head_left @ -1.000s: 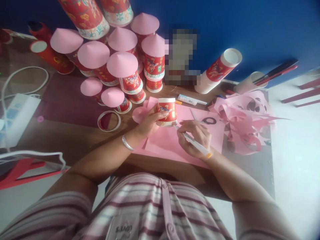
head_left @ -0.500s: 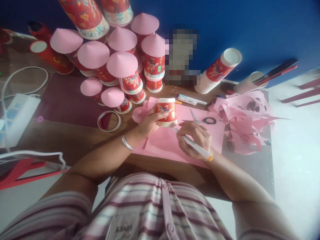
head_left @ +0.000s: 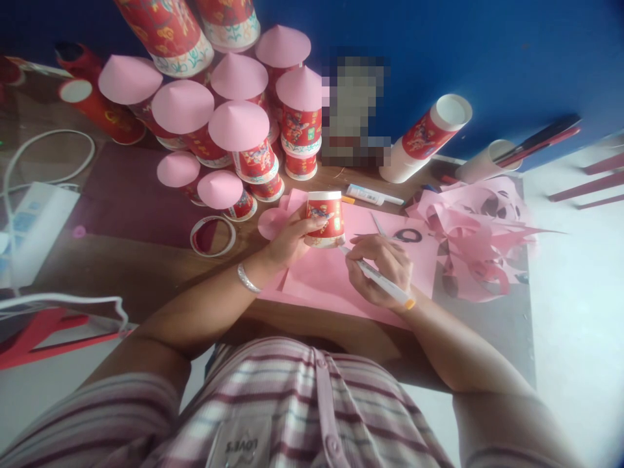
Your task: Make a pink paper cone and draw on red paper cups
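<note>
Red cup (head_left: 334,220) hangs over the pink paper (head_left: 312,286), held in the fingers of the left hand (head_left: 291,240). The right hand (head_left: 383,266) pinches a marker (head_left: 387,286) at or near its white band (head_left: 324,242). Drawing there, I'd judge; next calls for turning the cup.

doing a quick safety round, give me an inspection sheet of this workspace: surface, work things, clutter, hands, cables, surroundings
Surface: brown wooden table with a pink paper sheet on it
Work things: red-and-white cup and white pen in use; pink-coned cups stand grouped beyond
Clutter: pink paper scraps heaped at right; scissors lying on the sheet
Hands: left hand grips the cup; right hand holds the pen, tip by the cup's lower end, contact unclear
Cables: white cables at the left
Surroundings: blue wall behind
</note>
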The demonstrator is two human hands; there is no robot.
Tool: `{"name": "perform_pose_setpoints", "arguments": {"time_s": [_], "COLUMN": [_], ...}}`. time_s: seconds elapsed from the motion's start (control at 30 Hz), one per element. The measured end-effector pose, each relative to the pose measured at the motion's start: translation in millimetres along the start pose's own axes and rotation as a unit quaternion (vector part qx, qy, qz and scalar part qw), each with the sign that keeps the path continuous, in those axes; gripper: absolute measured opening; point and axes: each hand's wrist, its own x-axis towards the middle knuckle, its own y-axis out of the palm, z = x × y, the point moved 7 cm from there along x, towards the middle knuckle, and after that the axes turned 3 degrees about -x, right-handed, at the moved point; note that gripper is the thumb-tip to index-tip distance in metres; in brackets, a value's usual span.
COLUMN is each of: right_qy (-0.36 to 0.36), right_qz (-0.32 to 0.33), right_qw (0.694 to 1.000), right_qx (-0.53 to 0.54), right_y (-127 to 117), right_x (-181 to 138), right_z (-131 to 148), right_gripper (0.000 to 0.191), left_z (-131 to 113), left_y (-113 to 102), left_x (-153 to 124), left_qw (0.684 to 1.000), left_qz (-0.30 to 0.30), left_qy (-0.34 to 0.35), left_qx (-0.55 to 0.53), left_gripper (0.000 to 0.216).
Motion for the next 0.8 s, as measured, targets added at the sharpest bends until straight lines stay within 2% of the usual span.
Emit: {"name": "perform_pose_setpoints", "arguments": {"time_s": [0.17,0.57,0.8], "right_qy": [0.001,0.014,0.014], "right_qz": [0.007,0.003,0.000], "right_qw": [1.000,0.999,0.999], "right_qx": [-0.006,-0.046,-0.042], "right_y": [0.2,0.2,-1.0], "right_x": [0.2,-2.9,-1.9], "right_z": [-0.8,-4.1,-3.4], "right_gripper": [0.021,0.016,0.018], "left_z": [1.5,2.2,2.3], "left_y": [-3.1,-7.6,-6.9], "left_x": [0.5,0.1,0.4], "left_qw": [1.000,0.999,0.999], "left_qz": [-0.016,-0.034,-0.025], "left_qy": [-0.008,-0.007,-0.013], "left_qx": [-0.007,-0.015,-0.016], "left_gripper": [0.024,0.029,0.028]}}
